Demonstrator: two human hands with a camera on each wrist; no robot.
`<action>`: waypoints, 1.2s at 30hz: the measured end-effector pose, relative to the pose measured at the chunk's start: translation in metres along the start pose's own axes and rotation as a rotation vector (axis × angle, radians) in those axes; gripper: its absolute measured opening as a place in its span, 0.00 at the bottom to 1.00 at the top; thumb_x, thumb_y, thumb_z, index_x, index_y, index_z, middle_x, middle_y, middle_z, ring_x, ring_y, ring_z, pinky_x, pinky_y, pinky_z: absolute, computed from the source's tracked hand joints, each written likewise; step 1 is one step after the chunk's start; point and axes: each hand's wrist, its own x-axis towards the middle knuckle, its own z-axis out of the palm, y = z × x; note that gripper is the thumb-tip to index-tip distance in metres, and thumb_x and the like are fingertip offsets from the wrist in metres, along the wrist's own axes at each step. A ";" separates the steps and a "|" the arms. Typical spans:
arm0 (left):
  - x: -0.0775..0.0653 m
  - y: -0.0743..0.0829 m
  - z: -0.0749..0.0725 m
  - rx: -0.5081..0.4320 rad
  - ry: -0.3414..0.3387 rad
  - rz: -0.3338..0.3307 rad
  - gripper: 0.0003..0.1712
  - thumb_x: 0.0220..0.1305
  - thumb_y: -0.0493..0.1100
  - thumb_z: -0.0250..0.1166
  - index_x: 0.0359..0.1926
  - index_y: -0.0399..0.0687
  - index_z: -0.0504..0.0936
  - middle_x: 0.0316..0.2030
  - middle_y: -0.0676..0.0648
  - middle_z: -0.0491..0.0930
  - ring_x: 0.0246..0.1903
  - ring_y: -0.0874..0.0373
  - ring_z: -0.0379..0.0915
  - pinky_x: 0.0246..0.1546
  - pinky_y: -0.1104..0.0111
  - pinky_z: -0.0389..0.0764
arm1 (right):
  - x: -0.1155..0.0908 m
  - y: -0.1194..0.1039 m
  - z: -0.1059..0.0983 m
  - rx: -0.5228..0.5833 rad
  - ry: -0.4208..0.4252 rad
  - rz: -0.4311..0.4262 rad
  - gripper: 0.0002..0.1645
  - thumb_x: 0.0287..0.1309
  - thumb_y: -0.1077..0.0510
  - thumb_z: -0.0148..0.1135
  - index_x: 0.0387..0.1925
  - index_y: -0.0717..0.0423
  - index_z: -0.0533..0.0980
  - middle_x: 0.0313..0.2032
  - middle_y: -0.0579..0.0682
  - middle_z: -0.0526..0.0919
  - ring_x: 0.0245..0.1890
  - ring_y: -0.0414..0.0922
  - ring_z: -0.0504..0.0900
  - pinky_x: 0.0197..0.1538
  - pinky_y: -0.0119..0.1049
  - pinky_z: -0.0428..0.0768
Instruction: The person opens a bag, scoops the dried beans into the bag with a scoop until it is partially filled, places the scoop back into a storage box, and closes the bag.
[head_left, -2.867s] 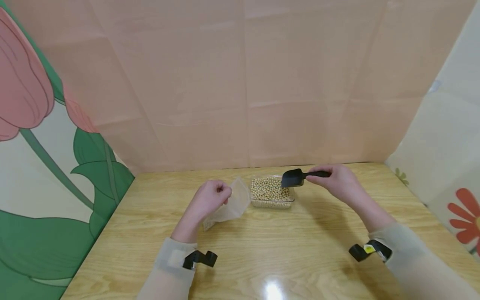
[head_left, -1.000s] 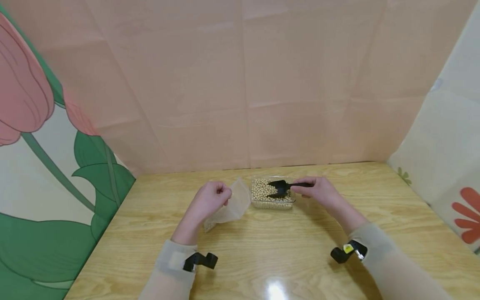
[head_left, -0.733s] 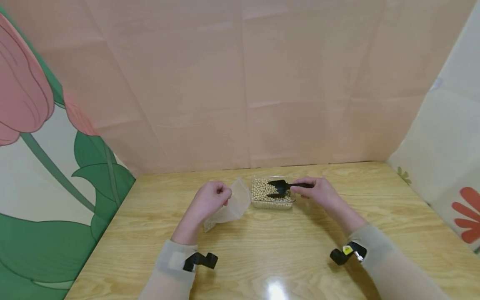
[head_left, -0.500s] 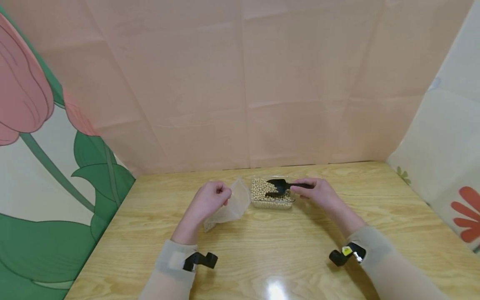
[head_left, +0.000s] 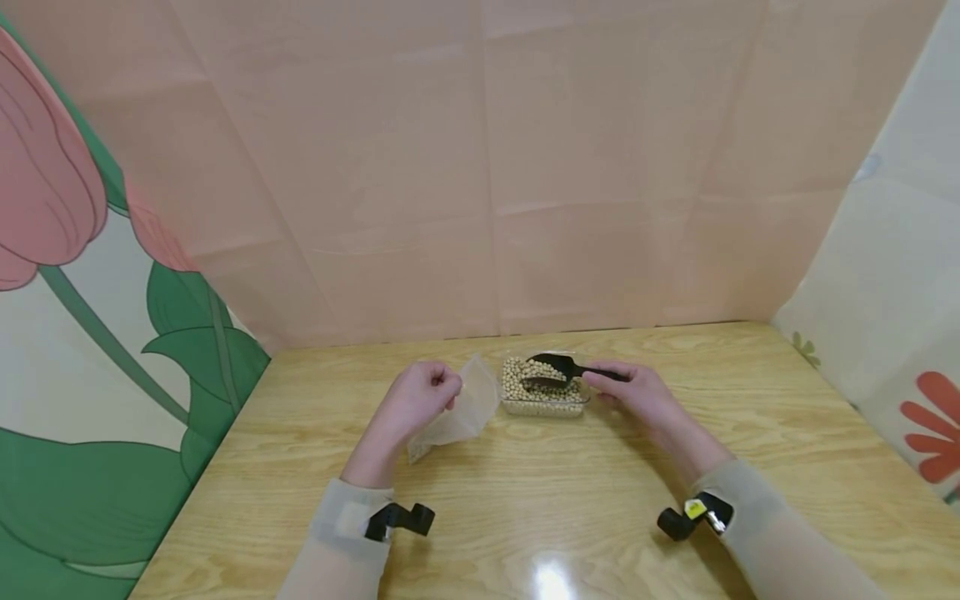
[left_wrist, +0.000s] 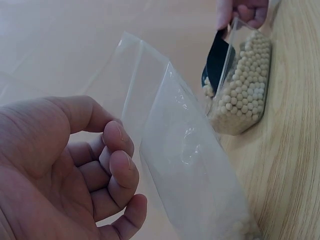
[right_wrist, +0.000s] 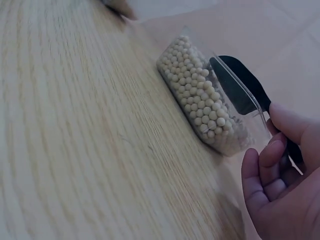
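Note:
A clear plastic container full of pale round soybeans stands on the table. My right hand grips the handle of a black scoop, whose blade is tilted and carries soybeans at the container's top. In the right wrist view the thumb and curled fingers close round the handle, beside the container's wall. My left hand pinches the upper edge of a clear plastic bag just left of the container. The bag's mouth stands apart, and some pale pieces show at its bottom.
The wooden table runs back to a pink cloth wall. A flower-printed panel stands on the left and another printed panel on the right. Each sleeve carries a black wrist mount.
The scoop has gone from above the container's right side down into the soybeans, then tipped and risen slightly with soybeans in its blade. My left hand and the bag stay in place.

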 end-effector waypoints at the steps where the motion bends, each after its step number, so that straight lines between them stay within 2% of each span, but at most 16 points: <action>1: 0.000 0.000 0.000 -0.002 0.000 0.000 0.14 0.74 0.42 0.58 0.28 0.48 0.81 0.23 0.48 0.78 0.17 0.58 0.54 0.19 0.66 0.59 | 0.000 0.001 0.000 0.027 -0.003 0.001 0.36 0.71 0.46 0.76 0.72 0.59 0.80 0.53 0.43 0.88 0.44 0.39 0.87 0.46 0.32 0.84; 8: 0.000 0.000 0.000 -0.011 -0.002 0.004 0.14 0.74 0.41 0.58 0.28 0.48 0.81 0.22 0.49 0.77 0.17 0.58 0.54 0.20 0.66 0.59 | -0.005 0.002 0.002 0.223 -0.050 0.030 0.27 0.74 0.55 0.74 0.68 0.61 0.82 0.47 0.41 0.87 0.41 0.36 0.86 0.50 0.31 0.86; 13: -0.001 -0.001 0.000 -0.013 -0.004 0.008 0.14 0.74 0.41 0.58 0.28 0.48 0.81 0.22 0.49 0.77 0.16 0.59 0.54 0.19 0.67 0.59 | -0.009 0.000 0.001 0.291 -0.066 0.051 0.16 0.73 0.56 0.73 0.58 0.52 0.88 0.43 0.41 0.85 0.37 0.35 0.83 0.48 0.30 0.85; 17: -0.001 -0.001 0.000 -0.014 -0.004 0.009 0.14 0.74 0.40 0.58 0.27 0.47 0.81 0.22 0.49 0.77 0.16 0.59 0.53 0.19 0.67 0.59 | -0.009 0.001 0.000 0.330 -0.082 0.042 0.08 0.74 0.58 0.72 0.51 0.47 0.90 0.39 0.41 0.84 0.35 0.35 0.82 0.50 0.31 0.85; 26: -0.001 -0.003 -0.001 -0.002 -0.001 0.008 0.15 0.74 0.41 0.58 0.27 0.48 0.81 0.22 0.49 0.77 0.16 0.60 0.54 0.20 0.67 0.59 | -0.010 0.000 -0.001 0.417 -0.127 0.026 0.08 0.77 0.60 0.68 0.51 0.51 0.89 0.34 0.43 0.80 0.34 0.38 0.78 0.56 0.35 0.86; 36: -0.002 -0.003 -0.001 -0.007 0.010 0.016 0.15 0.74 0.40 0.58 0.27 0.48 0.80 0.22 0.49 0.77 0.17 0.60 0.54 0.20 0.67 0.59 | -0.015 -0.008 0.000 0.409 -0.138 0.006 0.09 0.77 0.60 0.68 0.53 0.54 0.87 0.31 0.44 0.78 0.33 0.38 0.78 0.56 0.35 0.86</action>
